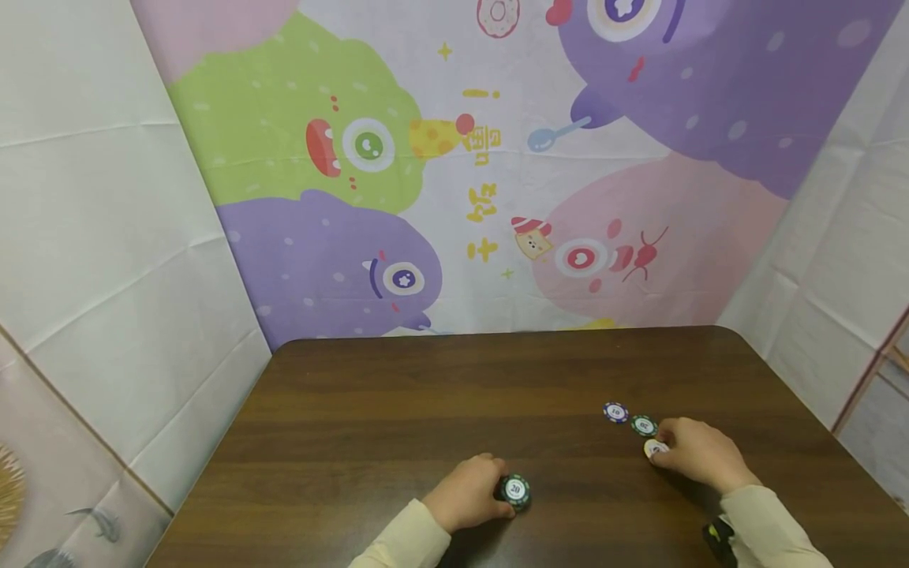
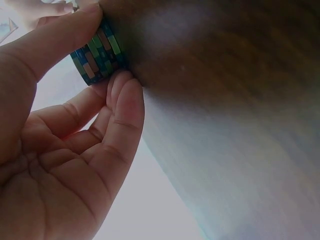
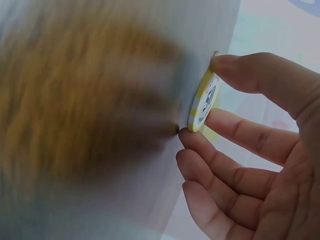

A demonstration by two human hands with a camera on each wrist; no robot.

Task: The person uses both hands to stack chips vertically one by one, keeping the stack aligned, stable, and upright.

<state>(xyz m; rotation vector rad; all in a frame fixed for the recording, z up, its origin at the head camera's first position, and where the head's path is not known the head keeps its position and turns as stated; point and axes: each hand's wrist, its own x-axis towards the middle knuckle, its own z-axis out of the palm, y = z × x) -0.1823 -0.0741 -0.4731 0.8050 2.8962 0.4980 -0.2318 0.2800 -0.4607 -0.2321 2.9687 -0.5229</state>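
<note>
Near the front middle of the table, my left hand point(image 1: 465, 493) grips a short stack of poker chips point(image 1: 515, 491) between thumb and fingers. The top chip is green and white and reads 20; the stack's striped edges point(image 2: 100, 55) show in the left wrist view. Farther right, my right hand point(image 1: 705, 456) pinches a white and yellow poker chip point(image 1: 654, 450) by its rim, thumb on one side and fingertips on the other. Whether that chip touches the table I cannot tell. Just beyond it lie a green poker chip point(image 1: 644, 426) and a blue one point(image 1: 615, 412), both flat.
The dark wooden table point(image 1: 398, 394) has rounded far corners. Behind it hangs a cloth point(image 1: 490, 300) printed with cartoon monsters, and pale sheets point(image 1: 106, 197) flank both sides. A dark strapped device point(image 1: 720, 539) sits at the right wrist.
</note>
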